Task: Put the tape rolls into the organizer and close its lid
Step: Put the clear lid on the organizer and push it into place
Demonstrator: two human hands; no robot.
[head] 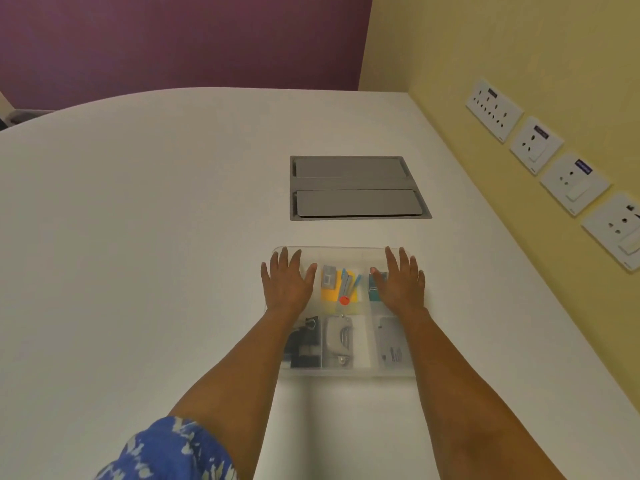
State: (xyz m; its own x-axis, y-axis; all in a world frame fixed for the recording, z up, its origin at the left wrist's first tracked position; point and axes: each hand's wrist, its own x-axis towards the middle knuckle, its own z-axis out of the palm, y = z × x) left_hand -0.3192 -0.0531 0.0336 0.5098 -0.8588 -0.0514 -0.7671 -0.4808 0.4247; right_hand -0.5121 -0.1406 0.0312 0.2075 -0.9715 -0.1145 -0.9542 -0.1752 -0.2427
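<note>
A clear plastic organizer (346, 370) lies on the white table in front of me with its frosted lid down over the compartments. My left hand (287, 284) rests flat on the lid's far left part, fingers spread. My right hand (401, 285) lies flat on the far right part, fingers spread too. Through the lid I see black binder clips (304, 344), a grey stapler-like tool (341, 341), yellow notes (329, 294) with blue and red bits, and a teal item (374, 292). No tape roll shows clearly; my hands hide the far corner compartments.
A grey recessed cable hatch (356, 188) with two flaps sits in the table just beyond the organizer. The yellow wall on the right carries several white socket plates (535, 145). The white table (138, 237) stretches wide to the left.
</note>
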